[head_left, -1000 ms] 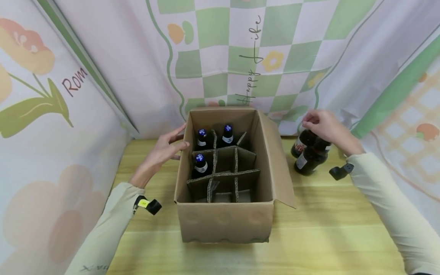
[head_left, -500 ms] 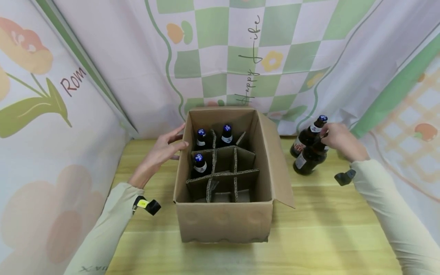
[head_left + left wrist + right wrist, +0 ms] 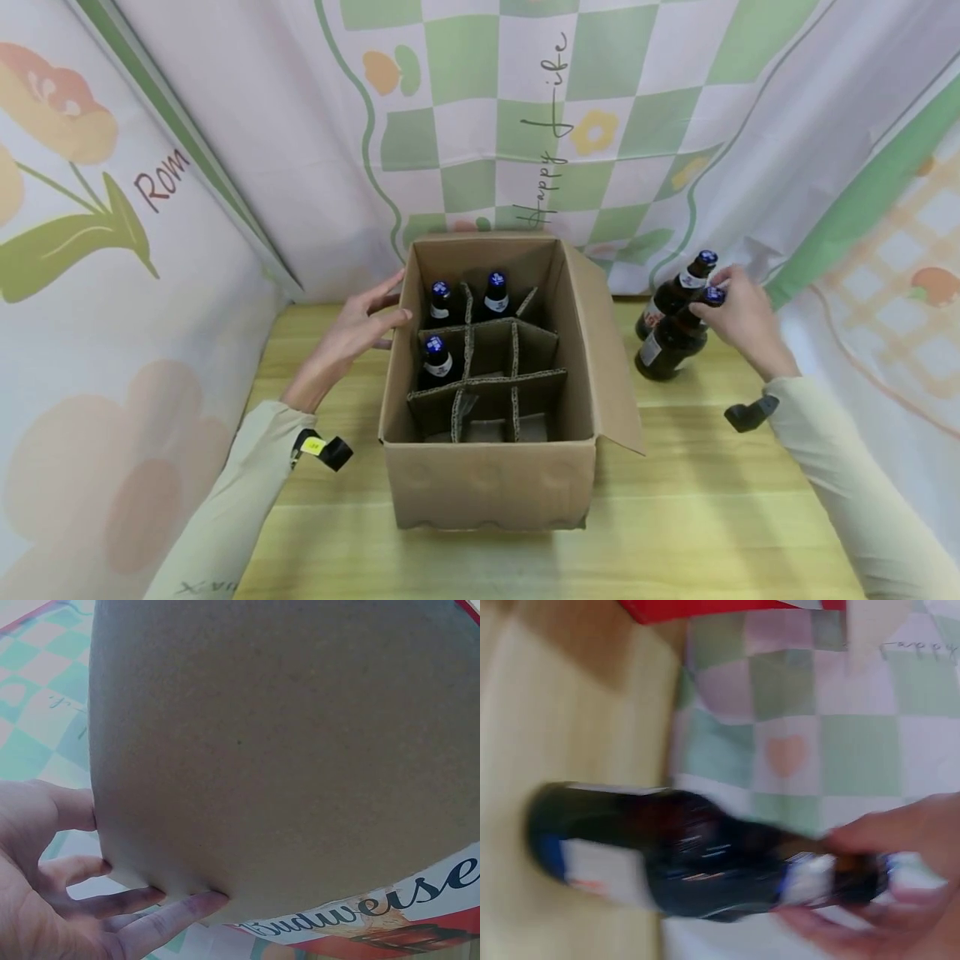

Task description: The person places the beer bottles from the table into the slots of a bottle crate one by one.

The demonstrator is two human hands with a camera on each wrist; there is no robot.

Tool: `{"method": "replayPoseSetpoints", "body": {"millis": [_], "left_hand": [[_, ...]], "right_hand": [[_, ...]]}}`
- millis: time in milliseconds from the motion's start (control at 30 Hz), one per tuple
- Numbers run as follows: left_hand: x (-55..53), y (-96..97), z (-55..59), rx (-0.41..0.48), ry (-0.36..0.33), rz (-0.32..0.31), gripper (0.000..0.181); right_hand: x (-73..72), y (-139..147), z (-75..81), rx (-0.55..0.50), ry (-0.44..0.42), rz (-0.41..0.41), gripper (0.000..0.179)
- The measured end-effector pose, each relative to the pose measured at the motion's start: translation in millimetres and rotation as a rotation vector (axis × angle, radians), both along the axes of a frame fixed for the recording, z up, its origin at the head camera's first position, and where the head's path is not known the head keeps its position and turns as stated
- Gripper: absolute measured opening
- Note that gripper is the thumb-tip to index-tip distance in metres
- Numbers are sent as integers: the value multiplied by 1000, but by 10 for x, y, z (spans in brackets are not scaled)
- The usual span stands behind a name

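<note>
My right hand (image 3: 742, 321) grips the neck of a dark beer bottle (image 3: 670, 348) near its blue cap. This bottle stands to the right of an opened cardboard box (image 3: 491, 483), in front of another beer bottle (image 3: 670, 296) that it partly hides. The right wrist view, blurred, shows thumb and fingers round the held bottle's neck (image 3: 810, 879). My left hand (image 3: 348, 333) rests against the box's left side with fingers extended. In the left wrist view its fingertips touch a brown flap (image 3: 277, 750). Three capped bottles stand in the box, one of them the near-left bottle (image 3: 437, 360).
Cardboard dividers (image 3: 491, 382) split the box into compartments, several without bottles. A flap (image 3: 611, 367) slants out on the box's right side, between box and loose bottles. Printed curtains (image 3: 465, 100) hang behind and beside the wooden table (image 3: 675, 500).
My right hand has come down from over the bottle tops to the nearer bottle's neck. That bottle has shifted slightly left, and its cap now shows. My left hand and the box have stayed put.
</note>
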State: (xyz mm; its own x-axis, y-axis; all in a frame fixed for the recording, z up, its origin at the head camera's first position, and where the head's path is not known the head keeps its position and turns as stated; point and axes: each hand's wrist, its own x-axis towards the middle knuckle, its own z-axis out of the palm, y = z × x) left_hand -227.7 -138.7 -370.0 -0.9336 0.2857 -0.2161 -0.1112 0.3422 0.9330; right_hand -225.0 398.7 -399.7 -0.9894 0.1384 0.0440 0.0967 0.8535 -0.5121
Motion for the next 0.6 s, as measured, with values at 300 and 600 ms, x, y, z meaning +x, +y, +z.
{"method": "replayPoseSetpoints", "body": {"millis": [300, 600], "left_hand": [[8, 6, -15, 23, 11, 2, 75], [6, 8, -19, 26, 15, 7, 75]], "right_hand": [[-10, -71, -620, -441, 318, -233, 39], [59, -286, -605, -560, 438, -166, 45]]}}
